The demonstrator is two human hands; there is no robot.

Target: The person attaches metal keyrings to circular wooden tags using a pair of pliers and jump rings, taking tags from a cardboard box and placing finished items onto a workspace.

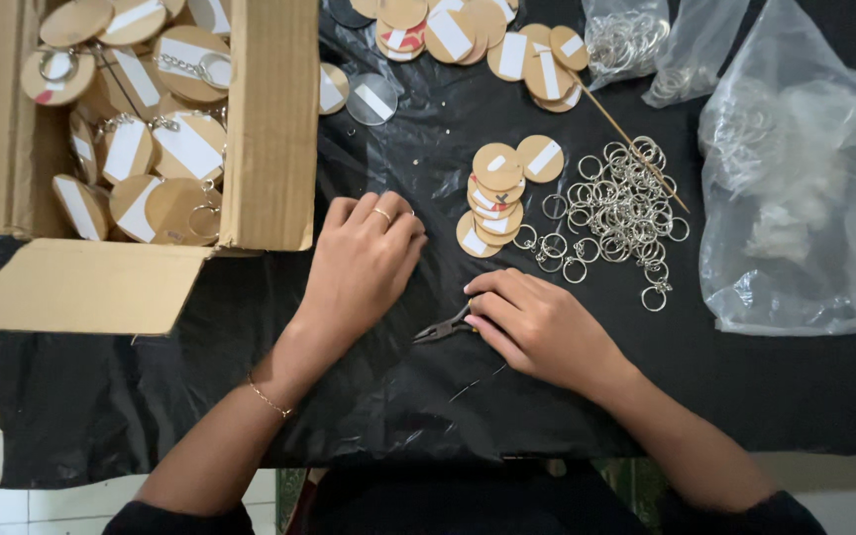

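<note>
My right hand (537, 322) lies on the black plastic sheet (151, 396), closed over small metal pliers (443, 329) whose jaws stick out to the left. My left hand (364, 260) rests palm down just left of it, fingers curled, with a ring on one finger and a thin bracelet at the wrist; whether it holds anything is hidden. A small stack of round wooden discs (492, 198) lies just beyond my right hand. A heap of metal key rings (621, 203) lies to the right of the discs.
An open cardboard box (269, 129) at the left holds several finished wooden discs with rings. More discs (468, 35) lie at the top. Clear plastic bags (795, 198) of metal parts sit at the right and top right (626, 35). A thin wooden stick (636, 149) crosses the rings.
</note>
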